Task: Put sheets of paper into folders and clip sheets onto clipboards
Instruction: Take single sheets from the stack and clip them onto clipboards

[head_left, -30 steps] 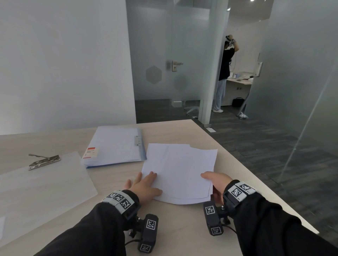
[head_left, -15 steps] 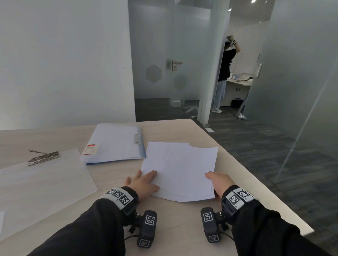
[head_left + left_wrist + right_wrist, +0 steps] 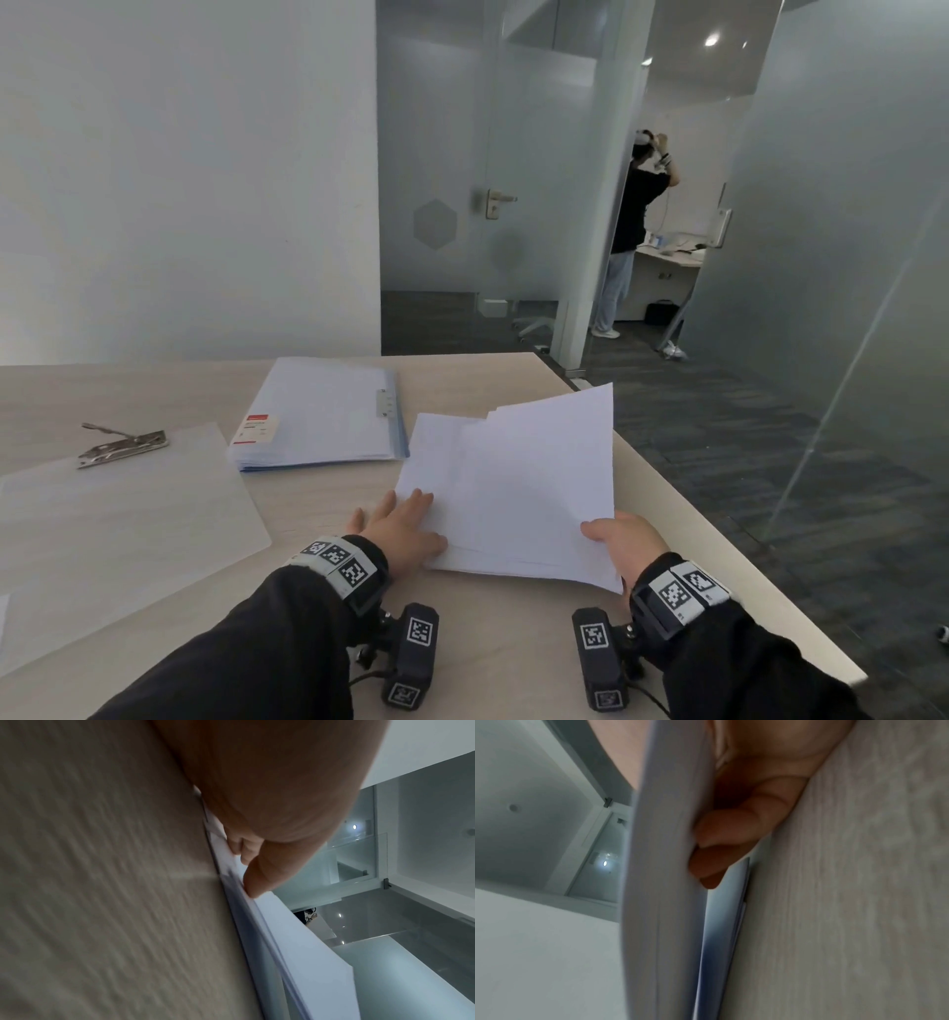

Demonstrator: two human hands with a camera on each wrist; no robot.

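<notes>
Item: loose sheets of paper (image 3: pixel 508 493), a small untidy stack, lower centre of the head view, lying on the pale wooden table (image 3: pixel 513 642) near its right edge.

Right hand (image 3: pixel 619 539): at the stack's near right corner, thumb on top, fingers (image 3: pixel 721 833) curled under the upper sheets. It pinches those sheets and holds their right side tilted up off the rest (the right wrist view shows a gap between the raised sheets and those left flat).

Left hand (image 3: pixel 400 524): fingers nearly straight and spread, pressing on the stack's near left corner. It grips nothing; in the left wrist view a fingertip (image 3: pixel 257 886) bears down on the sheet edges.

Folder (image 3: pixel 323 411): pale blue, closed, red-and-white label at its near left corner, metal clip on its right edge. It lies at upper left of the paper, just beside the stack's far left corner.

Clipboard (image 3: pixel 118 524): translucent, metal clip (image 3: pixel 123 446) at its far end, left of frame, well apart from the paper.

Governing relation: both destinations lie to the left of the lifted sheets, across the body from the hand that holds them. The folder is the nearer one, and the left hand sits closer to it. Judgement: the sheets' long axis runs away from the person, roughly parallel to the folder's, so little turning should be needed.
</notes>
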